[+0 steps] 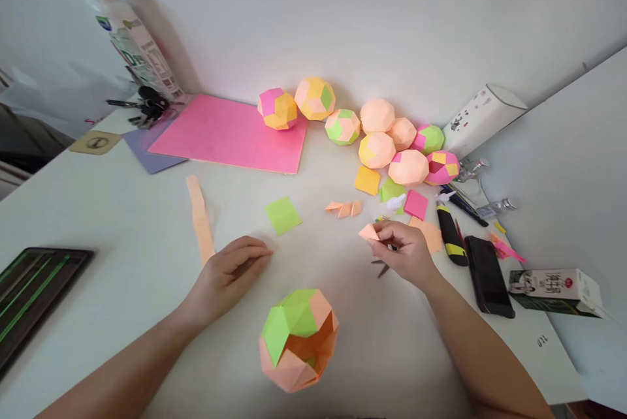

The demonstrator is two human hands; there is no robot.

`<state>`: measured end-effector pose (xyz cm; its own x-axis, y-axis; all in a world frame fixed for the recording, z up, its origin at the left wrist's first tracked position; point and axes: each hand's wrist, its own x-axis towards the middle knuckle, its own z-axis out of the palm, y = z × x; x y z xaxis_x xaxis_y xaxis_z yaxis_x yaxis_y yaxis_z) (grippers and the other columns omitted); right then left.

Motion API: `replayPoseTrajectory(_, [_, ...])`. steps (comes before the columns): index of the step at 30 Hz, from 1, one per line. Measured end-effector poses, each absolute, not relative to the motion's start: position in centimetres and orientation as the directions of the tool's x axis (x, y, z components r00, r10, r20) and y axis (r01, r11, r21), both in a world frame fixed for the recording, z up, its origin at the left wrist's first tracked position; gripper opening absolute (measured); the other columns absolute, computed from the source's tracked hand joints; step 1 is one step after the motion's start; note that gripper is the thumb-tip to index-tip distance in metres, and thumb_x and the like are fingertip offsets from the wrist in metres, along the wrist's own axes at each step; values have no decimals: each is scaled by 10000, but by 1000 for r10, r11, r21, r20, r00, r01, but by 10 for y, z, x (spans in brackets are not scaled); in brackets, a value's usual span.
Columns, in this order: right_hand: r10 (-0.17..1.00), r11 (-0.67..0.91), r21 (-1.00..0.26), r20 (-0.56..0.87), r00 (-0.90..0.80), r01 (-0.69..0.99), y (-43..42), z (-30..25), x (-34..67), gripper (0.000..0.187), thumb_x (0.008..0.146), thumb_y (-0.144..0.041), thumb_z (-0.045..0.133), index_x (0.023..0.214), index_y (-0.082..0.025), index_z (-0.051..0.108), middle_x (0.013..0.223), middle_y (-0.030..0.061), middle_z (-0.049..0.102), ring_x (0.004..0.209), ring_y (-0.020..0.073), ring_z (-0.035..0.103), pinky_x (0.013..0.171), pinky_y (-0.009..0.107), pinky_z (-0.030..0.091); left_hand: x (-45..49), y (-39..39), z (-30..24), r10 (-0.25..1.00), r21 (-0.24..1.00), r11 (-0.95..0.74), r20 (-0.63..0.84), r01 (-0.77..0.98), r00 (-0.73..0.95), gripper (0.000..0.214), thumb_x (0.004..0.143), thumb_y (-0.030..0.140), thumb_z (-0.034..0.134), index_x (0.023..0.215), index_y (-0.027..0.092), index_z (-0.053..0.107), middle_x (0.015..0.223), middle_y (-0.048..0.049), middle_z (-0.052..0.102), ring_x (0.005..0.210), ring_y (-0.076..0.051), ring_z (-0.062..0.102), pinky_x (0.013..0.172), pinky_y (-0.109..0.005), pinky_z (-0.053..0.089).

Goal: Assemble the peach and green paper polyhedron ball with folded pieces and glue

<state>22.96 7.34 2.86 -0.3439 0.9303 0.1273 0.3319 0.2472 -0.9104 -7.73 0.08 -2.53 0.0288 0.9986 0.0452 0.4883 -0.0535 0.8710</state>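
Note:
Between the fingers of my right hand (399, 249) is a small folded peach paper piece (369, 232). A pair of scissors (381, 267) lies partly under that hand. My left hand (235, 273) rests on the table, fingers stretched out and holding nothing, beside a peach paper strip (200, 217). Near the front stands a green and peach paper ball (296, 341) with an opening in its side. A green paper square (283, 215) lies beyond my left hand, and several folded peach pieces (343, 209) lie to its right.
Finished-looking paper balls (377, 149) cluster at the back by the wall. A pink sheet (235, 135) lies back left, near a tall bottle (137, 47). At right are a glue bottle (451, 236), a phone (488, 275) and a milk carton (556, 292). A tablet (39, 301) lies far left.

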Motion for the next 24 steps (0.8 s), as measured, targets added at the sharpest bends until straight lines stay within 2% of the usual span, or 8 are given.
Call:
replayPoseTrajectory(3, [938, 277, -871, 153, -310, 407, 76, 19, 227, 134, 770, -165, 612, 642, -186, 576, 763, 34, 688, 546, 106, 533, 483, 227, 445, -77, 1, -32, 985, 829, -170, 136, 533, 103, 187, 913, 338, 518, 912, 223, 664, 1039, -48, 641, 928, -193, 627, 762, -285, 531])
replayPoseTrajectory(8, [913, 383, -793, 248, -323, 474, 82, 7, 228, 186, 800, -165, 610, 625, -191, 554, 752, 25, 691, 490, 85, 439, 506, 245, 435, -80, 3, -33, 958, 772, -285, 219, 568, 183, 136, 918, 256, 525, 942, 226, 655, 1042, -43, 635, 954, -193, 618, 791, -303, 533])
replayPoseTrajectory(12, [832, 539, -723, 378, -406, 431, 85, -1, 224, 178, 838, -164, 612, 667, -205, 587, 694, 17, 670, 555, 119, 499, 600, 292, 479, -81, 5, -34, 906, 705, -422, 312, 569, 285, 141, 910, 189, 528, 979, 215, 649, 977, -46, 650, 968, -206, 611, 853, -353, 520])
replayPoseTrajectory(15, [780, 611, -687, 436, -449, 393, 85, -7, 218, 174, 852, -145, 607, 691, -210, 594, 681, 27, 669, 638, 152, 562, 599, 298, 494, -80, 6, -33, 900, 693, -436, 326, 574, 290, 143, 907, 189, 527, 971, 210, 654, 965, -50, 656, 950, -209, 618, 831, -356, 528])
replayPoseTrajectory(19, [687, 694, -661, 490, -537, 285, 85, -12, 205, 153, 861, -94, 585, 760, -207, 602, 782, 55, 722, 756, 176, 613, 668, 320, 539, -76, 9, -33, 906, 683, -423, 323, 595, 272, 137, 907, 205, 529, 945, 207, 661, 946, -56, 648, 901, -206, 615, 776, -351, 527])
replayPoseTrajectory(24, [587, 730, -658, 464, -664, 186, 84, -17, 184, 157, 910, -117, 527, 830, -205, 629, 784, 58, 715, 826, 180, 618, 700, 312, 555, -73, 11, -34, 935, 716, -354, 266, 601, 233, 136, 910, 238, 531, 925, 210, 663, 935, -52, 628, 876, -196, 606, 741, -336, 522])
